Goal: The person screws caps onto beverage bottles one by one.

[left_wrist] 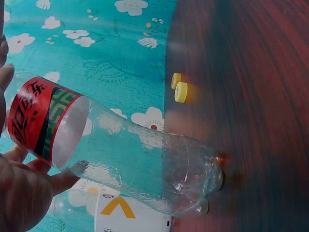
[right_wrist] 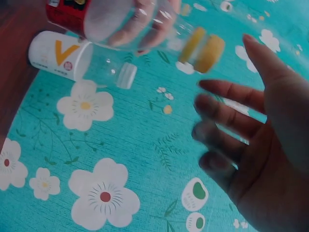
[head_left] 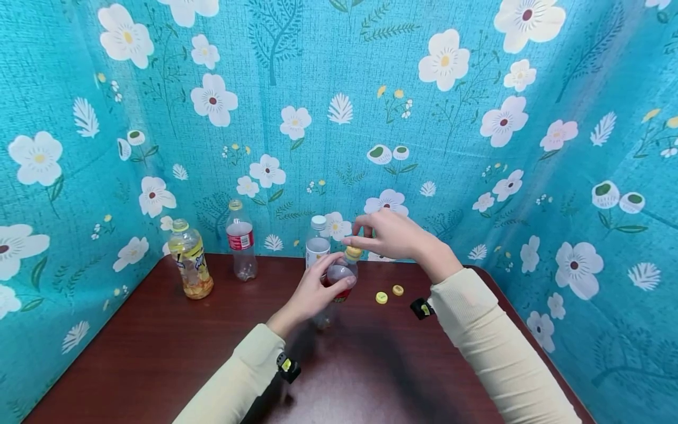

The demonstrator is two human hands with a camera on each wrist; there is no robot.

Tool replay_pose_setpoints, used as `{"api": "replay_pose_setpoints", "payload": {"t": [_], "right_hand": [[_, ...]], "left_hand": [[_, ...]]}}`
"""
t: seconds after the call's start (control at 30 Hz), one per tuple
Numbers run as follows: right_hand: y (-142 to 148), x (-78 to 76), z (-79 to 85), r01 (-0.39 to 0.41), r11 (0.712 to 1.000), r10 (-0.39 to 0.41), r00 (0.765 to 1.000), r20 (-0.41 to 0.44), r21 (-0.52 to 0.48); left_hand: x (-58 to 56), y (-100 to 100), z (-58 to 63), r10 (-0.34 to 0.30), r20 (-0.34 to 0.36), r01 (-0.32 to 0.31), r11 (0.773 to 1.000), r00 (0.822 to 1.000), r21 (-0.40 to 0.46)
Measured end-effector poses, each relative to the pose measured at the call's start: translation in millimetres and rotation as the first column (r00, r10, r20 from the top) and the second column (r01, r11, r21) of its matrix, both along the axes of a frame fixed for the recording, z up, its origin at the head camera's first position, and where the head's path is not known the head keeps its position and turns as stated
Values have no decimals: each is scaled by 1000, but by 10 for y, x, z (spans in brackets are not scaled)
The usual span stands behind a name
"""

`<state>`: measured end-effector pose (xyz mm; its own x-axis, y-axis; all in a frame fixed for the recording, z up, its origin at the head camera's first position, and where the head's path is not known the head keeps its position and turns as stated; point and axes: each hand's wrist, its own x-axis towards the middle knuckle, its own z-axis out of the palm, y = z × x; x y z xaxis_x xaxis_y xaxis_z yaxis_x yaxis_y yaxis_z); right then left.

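Note:
My left hand (head_left: 312,288) grips a clear plastic bottle (left_wrist: 140,150) around its red label, below the neck. The bottle leans, its base down at the table. A yellow cap (right_wrist: 210,54) sits at the bottle's mouth, with a separate yellow ring (right_wrist: 193,43) on the neck just below it. Close beside the cap is my right hand (head_left: 389,234); in the right wrist view its fingers (right_wrist: 227,116) are spread and bent a little, apart from the cap, holding nothing.
Behind the held bottle stands a white-labelled bottle with a white cap (head_left: 318,222). Two loose yellow caps (head_left: 381,298) lie on the dark wooden table (head_left: 185,365). Further left are a red-labelled bottle (head_left: 241,241) and a yellow-labelled bottle (head_left: 190,259). Flowered blue cloth (head_left: 339,165) encloses the table.

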<state>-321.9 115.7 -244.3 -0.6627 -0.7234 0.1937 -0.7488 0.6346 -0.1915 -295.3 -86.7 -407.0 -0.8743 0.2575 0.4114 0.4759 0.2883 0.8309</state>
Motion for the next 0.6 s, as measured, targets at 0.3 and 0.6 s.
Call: {"api": "replay_pose_setpoints", "payload": {"t": [0.3, 0.6], "right_hand": [[47, 6, 50, -116, 992, 101, 964, 244, 47], [-11, 5, -12, -118, 993, 117, 985, 127, -5]], "left_hand": [[-7, 0, 1, 6, -14, -6, 1000, 1000, -4], [3, 5, 0, 14, -16, -14, 1000, 1000, 5]]}}
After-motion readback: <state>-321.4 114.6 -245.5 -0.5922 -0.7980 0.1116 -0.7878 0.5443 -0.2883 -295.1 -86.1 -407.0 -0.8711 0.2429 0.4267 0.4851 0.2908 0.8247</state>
